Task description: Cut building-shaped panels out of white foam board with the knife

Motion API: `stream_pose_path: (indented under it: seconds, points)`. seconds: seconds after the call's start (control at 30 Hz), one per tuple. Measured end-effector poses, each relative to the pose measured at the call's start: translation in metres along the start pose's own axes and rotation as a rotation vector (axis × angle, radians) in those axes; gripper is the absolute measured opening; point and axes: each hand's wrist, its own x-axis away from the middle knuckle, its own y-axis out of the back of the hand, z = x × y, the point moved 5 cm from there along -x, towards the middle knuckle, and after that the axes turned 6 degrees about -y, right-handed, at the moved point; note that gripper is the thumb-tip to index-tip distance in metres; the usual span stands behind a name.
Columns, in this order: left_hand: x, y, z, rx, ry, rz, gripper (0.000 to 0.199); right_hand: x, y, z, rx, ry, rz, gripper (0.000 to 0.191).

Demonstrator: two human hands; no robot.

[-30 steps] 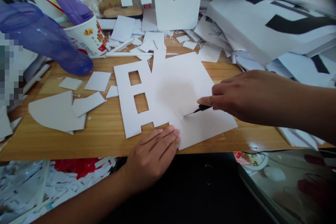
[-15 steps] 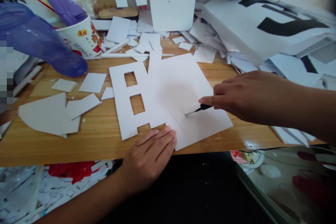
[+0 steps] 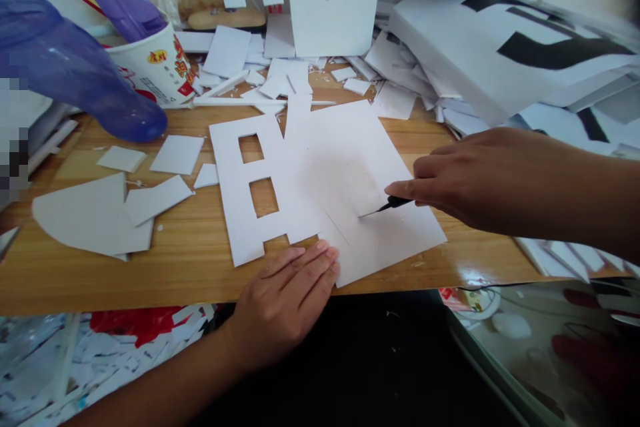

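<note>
A white foam board with square cut-outs on its left side lies on the wooden table. My right hand is closed around a craft knife with a dark handle and a thin blade. The blade's tip points left and is at the board's surface or just above it; I cannot tell which. To the left of the tip runs a short slanting line on the board. My left hand rests flat on the board's near edge, fingers stretched out and side by side, with nothing in it.
Loose white offcuts lie at the left, and more scraps are heaped behind the board. A white paper tub and a blue translucent object stand back left. Stacked printed sheets fill the back right. The wooden table's front edge is close.
My right hand and the knife have shifted slightly right, and the blade tip is a little farther from the slanting line. My left hand stays on the board. The view has moved slightly.
</note>
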Motion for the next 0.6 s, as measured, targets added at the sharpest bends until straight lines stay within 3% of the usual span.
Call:
stream_pose_path:
  seconds: [0.13, 0.3, 0.4, 0.5, 0.6]
  points:
    - [-0.001, 0.001, 0.0, -0.006, -0.002, 0.012, 0.027, 0.002, -0.008, 0.007, 0.09, 0.157, 0.17, 0.022]
    - [-0.002, 0.001, 0.0, -0.027, -0.018, 0.023, 0.026, 0.006, 0.0, 0.009, 0.137, 0.138, 0.141, 0.028]
    - [-0.001, 0.001, 0.001, -0.021, -0.015, 0.028, 0.025, 0.018, 0.014, 0.008, 0.084, 0.156, 0.024, 0.034]
    - [0.0, 0.001, 0.001, -0.011, -0.029, 0.036, 0.025, 0.035, 0.018, -0.008, -0.192, 0.016, -0.092, 0.038]
    - [0.0, 0.002, 0.0, -0.004, -0.043, 0.017, 0.025, 0.054, -0.01, -0.032, -0.307, -0.259, -0.081, 0.04]
